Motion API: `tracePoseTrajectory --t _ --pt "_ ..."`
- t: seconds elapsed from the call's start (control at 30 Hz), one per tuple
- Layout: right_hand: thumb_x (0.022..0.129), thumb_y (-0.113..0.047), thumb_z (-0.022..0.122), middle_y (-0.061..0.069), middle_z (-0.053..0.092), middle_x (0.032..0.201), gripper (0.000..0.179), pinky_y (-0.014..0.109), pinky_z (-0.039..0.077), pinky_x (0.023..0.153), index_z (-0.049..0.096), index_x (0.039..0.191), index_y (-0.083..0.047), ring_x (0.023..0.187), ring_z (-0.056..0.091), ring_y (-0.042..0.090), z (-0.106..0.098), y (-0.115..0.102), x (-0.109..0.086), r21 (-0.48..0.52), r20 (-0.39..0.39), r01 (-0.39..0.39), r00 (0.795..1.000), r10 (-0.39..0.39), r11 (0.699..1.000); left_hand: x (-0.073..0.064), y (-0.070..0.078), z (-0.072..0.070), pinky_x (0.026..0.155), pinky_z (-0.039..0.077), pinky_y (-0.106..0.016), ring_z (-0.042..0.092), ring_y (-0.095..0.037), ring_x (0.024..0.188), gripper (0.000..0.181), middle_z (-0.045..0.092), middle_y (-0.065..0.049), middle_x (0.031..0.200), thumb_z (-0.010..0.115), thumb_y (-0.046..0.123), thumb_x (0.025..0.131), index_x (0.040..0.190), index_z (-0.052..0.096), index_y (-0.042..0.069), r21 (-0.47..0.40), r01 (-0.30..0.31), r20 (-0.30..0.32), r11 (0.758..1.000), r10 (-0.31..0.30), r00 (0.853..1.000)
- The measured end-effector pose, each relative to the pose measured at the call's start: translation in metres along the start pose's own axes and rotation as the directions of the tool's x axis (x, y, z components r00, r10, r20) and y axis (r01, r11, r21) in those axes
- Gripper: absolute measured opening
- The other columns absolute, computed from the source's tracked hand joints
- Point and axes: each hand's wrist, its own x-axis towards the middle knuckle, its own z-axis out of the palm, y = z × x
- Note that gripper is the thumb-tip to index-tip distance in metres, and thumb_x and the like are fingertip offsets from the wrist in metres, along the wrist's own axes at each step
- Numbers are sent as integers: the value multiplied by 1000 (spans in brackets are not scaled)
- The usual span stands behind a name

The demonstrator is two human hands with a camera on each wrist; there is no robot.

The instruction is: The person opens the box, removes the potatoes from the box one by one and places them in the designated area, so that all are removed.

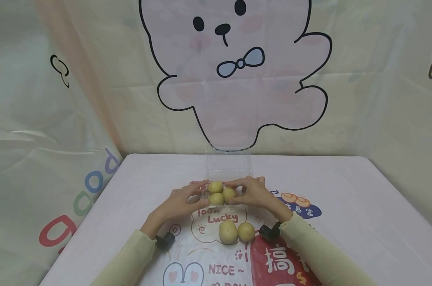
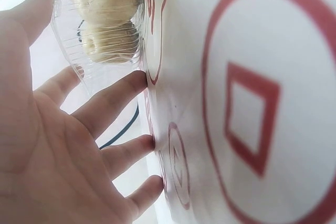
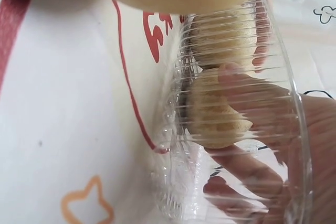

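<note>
A clear plastic clamshell box (image 1: 221, 206) stands on the table, its lid (image 1: 228, 162) raised at the back. Inside it are three round yellow fruits; their exact kind is unclear. My right hand (image 1: 256, 193) reaches into the box, thumb and fingers around the right-hand fruit (image 1: 230, 194); the right wrist view shows the thumb against that fruit (image 3: 212, 116) through the clear wall. At the box's left side is my left hand (image 1: 183, 201), its fingers spread and fairly straight. In the left wrist view, its fingertips (image 2: 140, 78) rest on the table beside the box wall.
Two more yellow fruits, a larger one (image 1: 228, 232) and a smaller one (image 1: 246, 232), lie in front of the box, near the right wrist's black camera (image 1: 270, 232). Printed drawings and lettering cover part of the white table (image 1: 344, 186). A patterned curtain (image 1: 344, 119) hangs behind.
</note>
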Motion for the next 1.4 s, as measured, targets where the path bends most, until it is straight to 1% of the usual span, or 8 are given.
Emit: tracePoseTrajectory --t 0.1,0.33,0.47,0.6,0.77,1.13,1.4 --pt "76 -37 90 -6 77 119 54 41 22 80 74 126 -27 88 60 17 0 0 0 -4 3 -6 1000 6 1000 0 0 0 121 12 -72 26 -29 157 73 58 4 150 58 66 94 158 30 45 0 4 1 1000 -4 1000" --pt "76 -36 90 -4 79 110 53 42 22 81 74 126 -26 88 63 16 0 -1 0 -6 -2 -2 1000 2 1000 0 -1 1 121 14 -71 29 -29 156 73 59 3 149 58 66 94 158 30 45 0 6 -1 1000 -6 1000" --pt "76 -35 90 -2 80 108 51 43 22 82 74 124 -27 88 64 15 1 -1 1 -5 -2 -11 1000 11 1000 0 -2 1 121 14 -71 29 -29 156 72 59 3 149 58 66 94 158 31 45 -3 3 -3 1000 -3 1000" --pt "76 -34 90 -1 80 107 49 44 22 83 75 123 -27 88 64 14 1 -1 0 -1 -1 -18 1000 18 1000 0 -2 1 121 15 -71 29 -29 156 72 59 3 148 58 66 94 158 31 44 0 -2 -6 1000 2 1000" --pt "76 -32 90 -2 80 104 47 44 21 82 76 121 -27 85 62 13 3 0 1 -9 -12 -2 1000 2 1000 1 -3 2 121 15 -71 28 -28 156 72 59 5 148 58 66 94 157 32 45 6 -3 -10 1000 3 1000" --pt "77 -37 89 -4 79 106 48 42 23 82 75 122 -28 86 60 13 3 0 -1 -13 -16 -6 1000 6 1000 1 -3 1 121 16 -69 28 -29 156 72 59 6 149 57 67 94 157 30 47 13 -3 -10 1000 3 1000" --pt "78 -37 88 -5 78 108 48 39 23 81 75 123 -27 86 58 15 1 3 -3 13 -26 4 1000 -4 1000 3 -5 3 122 15 -69 27 -28 157 73 58 6 150 56 69 93 157 29 48 16 8 -4 1000 -8 1000"
